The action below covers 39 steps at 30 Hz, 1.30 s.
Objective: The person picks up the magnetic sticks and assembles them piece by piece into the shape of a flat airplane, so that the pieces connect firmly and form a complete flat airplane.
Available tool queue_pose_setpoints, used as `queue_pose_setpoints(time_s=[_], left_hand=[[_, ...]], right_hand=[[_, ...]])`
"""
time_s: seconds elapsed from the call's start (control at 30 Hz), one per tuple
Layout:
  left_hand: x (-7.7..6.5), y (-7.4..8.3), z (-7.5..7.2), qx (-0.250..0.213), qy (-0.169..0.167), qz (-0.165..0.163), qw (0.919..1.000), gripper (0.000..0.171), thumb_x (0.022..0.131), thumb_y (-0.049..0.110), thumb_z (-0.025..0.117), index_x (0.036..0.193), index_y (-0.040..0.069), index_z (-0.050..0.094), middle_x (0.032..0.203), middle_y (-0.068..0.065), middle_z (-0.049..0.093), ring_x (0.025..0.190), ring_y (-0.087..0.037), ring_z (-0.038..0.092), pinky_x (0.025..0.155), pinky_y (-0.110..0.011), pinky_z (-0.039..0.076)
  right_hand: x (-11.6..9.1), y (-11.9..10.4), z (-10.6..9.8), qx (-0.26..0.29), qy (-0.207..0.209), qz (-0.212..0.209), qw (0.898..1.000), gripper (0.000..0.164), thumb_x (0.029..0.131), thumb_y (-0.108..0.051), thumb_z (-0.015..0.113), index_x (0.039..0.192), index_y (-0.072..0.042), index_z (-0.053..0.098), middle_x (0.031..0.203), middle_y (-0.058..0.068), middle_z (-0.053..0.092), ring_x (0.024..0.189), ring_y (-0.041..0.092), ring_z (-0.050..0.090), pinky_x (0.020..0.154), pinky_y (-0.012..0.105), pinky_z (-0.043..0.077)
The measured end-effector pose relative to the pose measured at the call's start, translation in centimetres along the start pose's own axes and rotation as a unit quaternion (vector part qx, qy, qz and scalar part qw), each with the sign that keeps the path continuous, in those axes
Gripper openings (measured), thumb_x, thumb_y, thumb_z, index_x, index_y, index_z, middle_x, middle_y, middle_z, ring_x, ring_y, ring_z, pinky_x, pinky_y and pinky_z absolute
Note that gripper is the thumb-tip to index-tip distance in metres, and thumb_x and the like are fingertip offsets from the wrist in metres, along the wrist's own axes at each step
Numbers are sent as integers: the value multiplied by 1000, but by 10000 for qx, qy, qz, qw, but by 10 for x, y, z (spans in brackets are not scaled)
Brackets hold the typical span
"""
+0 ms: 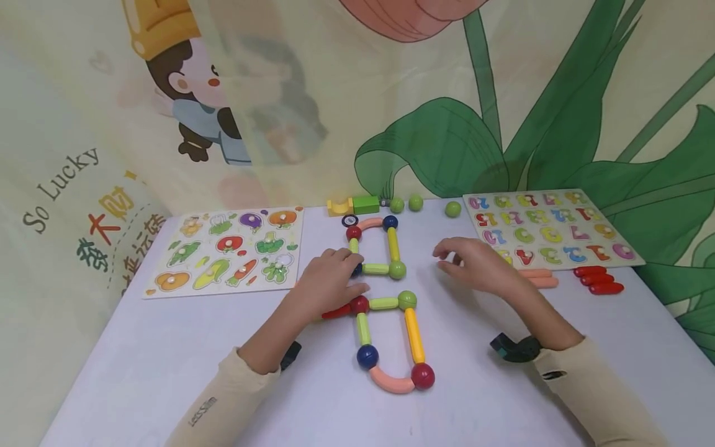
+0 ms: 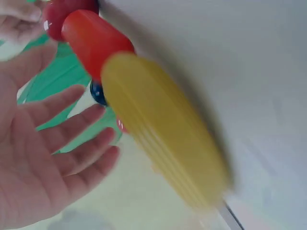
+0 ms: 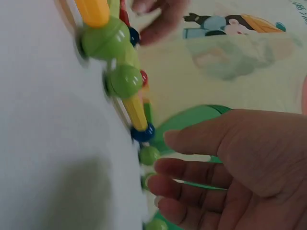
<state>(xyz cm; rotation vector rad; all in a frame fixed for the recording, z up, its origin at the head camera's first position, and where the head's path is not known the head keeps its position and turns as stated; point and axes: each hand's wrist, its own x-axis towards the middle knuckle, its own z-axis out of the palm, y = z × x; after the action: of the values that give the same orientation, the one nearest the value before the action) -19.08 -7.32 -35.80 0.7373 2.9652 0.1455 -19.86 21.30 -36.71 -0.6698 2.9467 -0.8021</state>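
Observation:
Two loops of toy rods and balls lie on the table. The upper loop has a yellow rod (image 1: 394, 245), a green rod (image 1: 375, 269) and a green ball (image 1: 397, 270). The lower one has a red ball (image 1: 359, 304), an orange rod (image 1: 414, 335) and a curved pink rod (image 1: 391, 381). My left hand (image 1: 326, 279), fingers extended, is over the left side, covering part of the upper loop. Beneath it a red rod (image 2: 98, 43) joins the red ball, with a thick yellow piece (image 2: 163, 129) behind. My right hand (image 1: 475, 264) hovers right of the loops, loosely bent, holding nothing.
A vegetable puzzle board (image 1: 223, 251) lies at the left, a number puzzle board (image 1: 550, 230) at the right. Red rods (image 1: 606, 288) and pink rods (image 1: 539, 282) lie before the number board. Several green balls (image 1: 453, 209) and a green block (image 1: 366, 205) stand at the back.

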Motion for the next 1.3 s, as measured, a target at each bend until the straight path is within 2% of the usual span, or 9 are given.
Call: queue_pose_setpoints(time_s=[0.1, 0.17, 0.3, 0.47, 0.7, 0.83, 1.0, 1.13, 1.3], left_hand=[[-19, -12, 2, -142, -271, -192, 9993, 64, 80, 48, 62, 133, 17, 44, 133, -7, 43, 121, -25, 38, 92, -45, 39], [-28, -19, 3, -234, -375, -291, 9986, 64, 81, 46, 62, 135, 17, 43, 136, -7, 40, 124, -25, 36, 93, -46, 38], [-41, -31, 5, -397, -391, -298, 9980, 51, 80, 36, 66, 125, 17, 54, 134, -9, 42, 122, -26, 38, 90, -47, 40], [-52, -37, 6, -594, -505, -48, 9969, 25, 80, 34, 67, 104, 25, 67, 135, -7, 42, 126, -25, 33, 91, -45, 40], [-67, -39, 4, -566, -599, 201, 9964, 25, 74, 27, 74, 99, 26, 69, 133, -4, 45, 129, -28, 28, 92, -47, 39], [-71, -42, 3, -560, -549, 217, 9967, 24, 73, 23, 75, 96, 25, 69, 132, -5, 46, 128, -26, 30, 91, -44, 41], [-74, -46, 3, -592, -535, -9, 9968, 25, 70, 20, 78, 94, 24, 70, 126, -3, 50, 121, -21, 39, 86, -38, 45], [-75, -50, 4, -634, -524, -25, 9966, 23, 71, 19, 77, 93, 22, 70, 106, 4, 58, 103, -14, 48, 81, -32, 47], [-75, -52, 5, -665, -514, -30, 9965, 24, 70, 19, 78, 93, 22, 70, 91, 9, 59, 90, -11, 50, 77, -28, 47]], right_hand=[[-22, 16, -25, -507, 46, 458, 9977, 18, 82, -9, 65, 100, -7, 65, 89, 4, 62, 77, 19, 54, 60, 30, 49], [-36, 28, -38, -731, -58, 838, 9938, 19, 80, -10, 67, 99, -6, 65, 88, 6, 61, 76, 21, 53, 57, 30, 48], [-55, 50, -49, -1008, -489, 1326, 9848, 22, 77, -15, 71, 96, -5, 66, 88, 10, 61, 77, 25, 51, 57, 33, 47], [-59, 63, -47, -1128, -649, 1220, 9840, 21, 76, -16, 73, 93, -5, 67, 87, 9, 61, 78, 25, 51, 62, 38, 47], [-55, 60, -42, -790, -823, 1254, 9855, 17, 78, -11, 70, 94, -4, 67, 78, 2, 57, 71, 19, 50, 56, 30, 46], [-56, 60, -42, -855, -871, 1281, 9842, 20, 78, -12, 70, 96, -4, 66, 80, 3, 57, 74, 21, 49, 62, 36, 48], [-62, 64, -46, -965, -915, 1659, 9771, 31, 73, -14, 74, 100, -2, 65, 86, 8, 56, 83, 27, 47, 66, 42, 47], [-59, 63, -42, -1128, -818, 1274, 9820, 26, 76, -21, 72, 96, -4, 66, 80, 4, 56, 78, 23, 48, 65, 39, 46], [-39, 41, -20, -824, -853, 694, 9905, 25, 82, -32, 66, 93, -10, 66, 76, -3, 57, 72, 16, 51, 66, 32, 49]])
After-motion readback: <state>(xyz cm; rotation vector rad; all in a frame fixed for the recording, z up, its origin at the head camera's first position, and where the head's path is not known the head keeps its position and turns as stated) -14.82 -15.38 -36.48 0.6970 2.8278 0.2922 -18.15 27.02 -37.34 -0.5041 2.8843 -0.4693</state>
